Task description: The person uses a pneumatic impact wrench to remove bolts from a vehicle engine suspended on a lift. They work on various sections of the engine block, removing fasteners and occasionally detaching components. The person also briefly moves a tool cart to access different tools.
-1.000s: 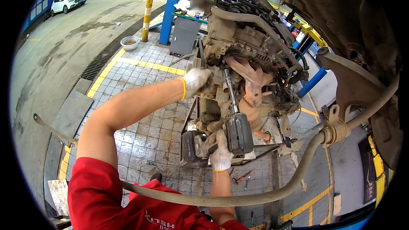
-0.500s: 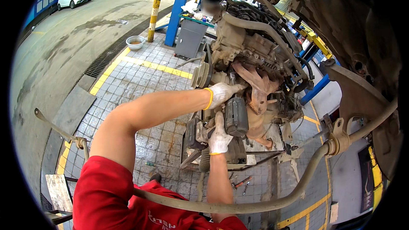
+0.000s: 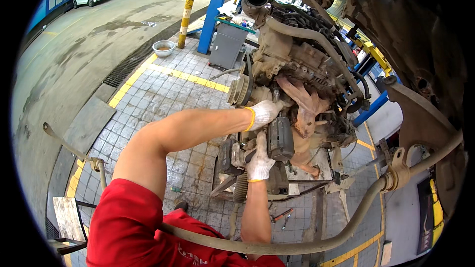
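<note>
Both my hands wear white knit gloves with yellow cuffs. My right hand [image 3: 260, 162] is closed around the grip of a dark cordless impact wrench [image 3: 280, 139], between its body and a block at the left that looks like its battery [image 3: 228, 156]. Reaching across from the left, my left hand [image 3: 266, 114] is wrapped about the front of the tool, where a metal extension [image 3: 276, 93] points up to the engine [image 3: 297, 59]. The far tip of the extension is hidden among engine parts. Just right of the tool is a rusty exhaust manifold [image 3: 304, 101].
A thick curved bar [image 3: 316, 246] crosses close in front of me, over my right forearm. Vehicle bodywork [image 3: 410, 29] overhangs at the upper right. Tools [image 3: 282, 215] lie on the tiled floor. Beyond stand a grey cabinet [image 3: 227, 44], a blue post [image 3: 213, 15] and a basin [image 3: 164, 48].
The whole view has shifted slightly, so the scene sits a little further right and lower. Both hands keep their hold on the impact wrench, which stays aimed at the engine.
</note>
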A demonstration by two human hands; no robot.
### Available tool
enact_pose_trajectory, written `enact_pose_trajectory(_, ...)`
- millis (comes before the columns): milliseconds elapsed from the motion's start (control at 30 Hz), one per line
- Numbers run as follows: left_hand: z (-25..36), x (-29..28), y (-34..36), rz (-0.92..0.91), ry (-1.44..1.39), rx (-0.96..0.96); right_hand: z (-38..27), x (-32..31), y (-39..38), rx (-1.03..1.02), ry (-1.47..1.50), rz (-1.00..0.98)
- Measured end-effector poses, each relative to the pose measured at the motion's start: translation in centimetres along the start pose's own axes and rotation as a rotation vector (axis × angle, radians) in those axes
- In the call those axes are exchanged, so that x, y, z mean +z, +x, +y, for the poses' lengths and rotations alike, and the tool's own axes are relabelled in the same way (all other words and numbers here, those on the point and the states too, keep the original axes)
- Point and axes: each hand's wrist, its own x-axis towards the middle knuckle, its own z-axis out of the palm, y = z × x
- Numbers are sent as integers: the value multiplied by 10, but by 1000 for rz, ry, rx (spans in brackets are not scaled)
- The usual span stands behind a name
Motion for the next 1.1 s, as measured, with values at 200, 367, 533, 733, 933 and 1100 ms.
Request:
enact_pose_trajectory(200,-8,3,28,-140,771,102,-17,9,-9,398,232,-54)
enact_pose_trajectory(367,-8,7,41,-157,730,60,-16,9,-3,425,254,-62)
enact_pose_trajectory(533,-15,7,43,-89,1044,191,-10,1,-9,400,110,-100)
enact_pose_trajectory(733,-8,6,31,-76,747,109,35,-21,-11,143,-261,-181)
enact_pose_trajectory(933,6,15,14,-46,534,4,50,-31,-5,-52,-286,-129)
enact_pose_trajectory(1100,-24,3,40,-27,412,102,-18,6,-16,182,170,-49)
